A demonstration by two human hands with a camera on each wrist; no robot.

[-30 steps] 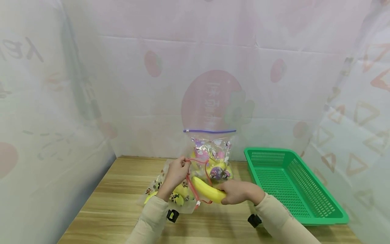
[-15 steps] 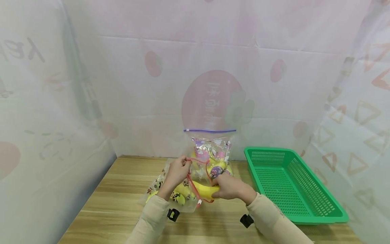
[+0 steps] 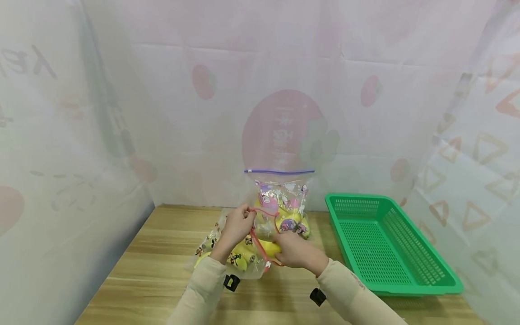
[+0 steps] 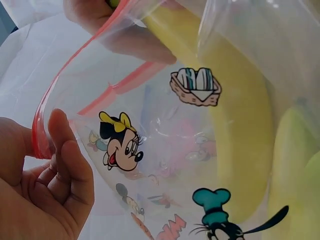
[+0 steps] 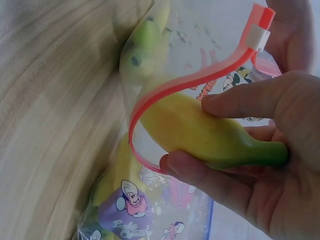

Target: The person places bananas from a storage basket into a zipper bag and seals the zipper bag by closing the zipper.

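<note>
A banana (image 5: 200, 130) reaches through the red-edged mouth of a clear zip bag (image 4: 165, 125) printed with cartoon figures. Around its green stem end curl the fingers of my right hand (image 3: 296, 250), at the bag's opening. My left hand (image 3: 236, 225) pinches the red rim on the far side and holds the mouth apart. Inside the bag, other yellow-green fruit, seemingly bananas (image 5: 146, 45), lie beside the entering one. Standing just behind is a second clear bag with a purple zip (image 3: 280, 172), holding more yellow fruit.
At the right of the wooden table (image 3: 154, 266) stands a green plastic basket (image 3: 406, 289) with slotted walls and nothing in it. A printed white cloth (image 3: 183, 122) hangs behind the table and along its sides.
My right hand has moved left, pushing the banana from outside the mouth deep into the red-edged bag. The left hand keeps its hold on the rim, almost unmoved.
</note>
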